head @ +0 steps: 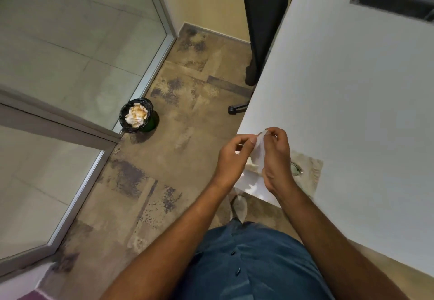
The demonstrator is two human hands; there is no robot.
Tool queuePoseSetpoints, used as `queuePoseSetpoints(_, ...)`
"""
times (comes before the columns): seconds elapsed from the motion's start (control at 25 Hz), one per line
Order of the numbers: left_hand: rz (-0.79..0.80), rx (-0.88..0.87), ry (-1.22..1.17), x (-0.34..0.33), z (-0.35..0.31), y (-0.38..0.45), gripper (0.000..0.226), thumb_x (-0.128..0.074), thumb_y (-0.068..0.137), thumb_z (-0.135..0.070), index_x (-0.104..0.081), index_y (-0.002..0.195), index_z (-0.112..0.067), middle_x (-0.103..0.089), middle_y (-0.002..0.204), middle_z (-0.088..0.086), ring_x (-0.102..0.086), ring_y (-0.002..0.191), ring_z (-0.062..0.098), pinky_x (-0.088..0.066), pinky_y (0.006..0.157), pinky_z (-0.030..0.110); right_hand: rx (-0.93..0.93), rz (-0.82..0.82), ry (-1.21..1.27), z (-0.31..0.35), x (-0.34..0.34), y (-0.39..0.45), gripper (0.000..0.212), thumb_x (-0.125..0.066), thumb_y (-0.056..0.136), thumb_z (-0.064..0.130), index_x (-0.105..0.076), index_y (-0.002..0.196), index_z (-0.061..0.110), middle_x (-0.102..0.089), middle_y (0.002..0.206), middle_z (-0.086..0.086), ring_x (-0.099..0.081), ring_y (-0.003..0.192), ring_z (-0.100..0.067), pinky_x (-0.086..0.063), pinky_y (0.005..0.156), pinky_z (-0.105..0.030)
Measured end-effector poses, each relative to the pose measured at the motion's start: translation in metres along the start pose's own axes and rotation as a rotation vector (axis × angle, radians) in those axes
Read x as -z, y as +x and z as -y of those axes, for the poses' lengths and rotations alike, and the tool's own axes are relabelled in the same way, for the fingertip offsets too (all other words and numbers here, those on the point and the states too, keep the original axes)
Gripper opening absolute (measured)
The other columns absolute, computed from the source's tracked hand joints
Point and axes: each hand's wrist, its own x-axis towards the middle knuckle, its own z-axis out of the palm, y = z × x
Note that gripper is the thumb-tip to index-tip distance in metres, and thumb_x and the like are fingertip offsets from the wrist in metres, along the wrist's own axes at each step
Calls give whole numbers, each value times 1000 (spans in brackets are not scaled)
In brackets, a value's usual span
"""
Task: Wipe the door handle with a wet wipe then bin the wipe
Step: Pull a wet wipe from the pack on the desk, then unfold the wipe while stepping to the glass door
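Right of centre in the frame, your left hand (231, 159) and right hand (277, 159) meet above the near corner of the white bench (340, 88), each pinching the top edge of the wet wipe (259, 149) between thumb and fingers (252, 140). The wipe is thin, white and slightly see-through, hanging crumpled between your palms. Well apart, at left of centre on the floor (187, 135), the small bin (137, 116) with its black liner sits heaped with crumpled paper.
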Motion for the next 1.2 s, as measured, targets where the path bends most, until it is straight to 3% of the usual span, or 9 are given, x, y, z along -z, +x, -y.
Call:
queuePoseSetpoints(0.2,-249,15,-123,90,-2,-26,6,-72,106,-17,-76,110,-19,-76,101,-4,-69,91,9,-58,84,29,12,172,-31,18,-94,-32,16,-49,107,23,-56,97,34,-62,95,12,-62,72,15,-50,58,-6)
queuePoseSetpoints(0.44,-576,6,-269,214,-3,-47,23,-61,112,-12,-76,96,-21,-74,84,-7,-67,83,13,-56,77,33,11,408,-14,14,-220,-90,18,-45,108,14,-54,99,28,-60,99,-1,-61,86,-12,-54,71,-26)
queuePoseSetpoints(0.56,-672,3,-335,288,0,-57,23,-59,113,-14,-74,98,-21,-76,87,-8,-69,81,8,-57,71,27,6,455,2,8,-285,-126,16,-43,110,15,-52,100,23,-60,95,1,-60,81,-10,-53,64,-21)
queuePoseSetpoints(0.72,-773,8,-470,396,12,-71,23,-57,114,-16,-71,97,-20,-74,95,10,-65,86,26,-53,73,37,-147,562,127,0,-379,-179,15,-40,111,13,-51,104,19,-63,92,-2,-59,73,-11,-46,56,-23)
queuePoseSetpoints(0.8,-834,16,-528,436,14,-78,25,-54,115,-13,-69,95,-18,-68,87,9,-59,79,24,-47,67,33,-203,623,169,-1,-414,-200,18,-42,108,11,-55,100,21,-65,82,2,-61,66,-10,-47,52,-24)
queuePoseSetpoints(0.96,-973,34,-579,519,15,-99,28,-48,114,-7,-64,94,-18,-51,70,-5,-43,64,13,-40,63,29,-247,780,5,-10,-484,-242,13,-54,98,25,-65,91,27,-62,83,2,-56,61,-9,-34,44,-22)
queuePoseSetpoints(1.08,-990,23,-638,566,9,-112,28,-45,114,-6,-62,96,-19,-61,80,-2,-54,73,15,-43,58,24,-162,1039,-200,-17,-521,-254,10,-69,89,30,-69,98,25,-62,92,1,-49,63,-7,-30,46,-22)
queuePoseSetpoints(1.2,-944,5,-686,603,2,-118,23,-50,115,-14,-65,98,-19,-64,89,0,-59,85,19,-47,68,29,11,1214,-400,-21,-552,-256,15,-73,91,31,-75,105,26,-63,85,3,-44,61,-6,-32,48,-20)
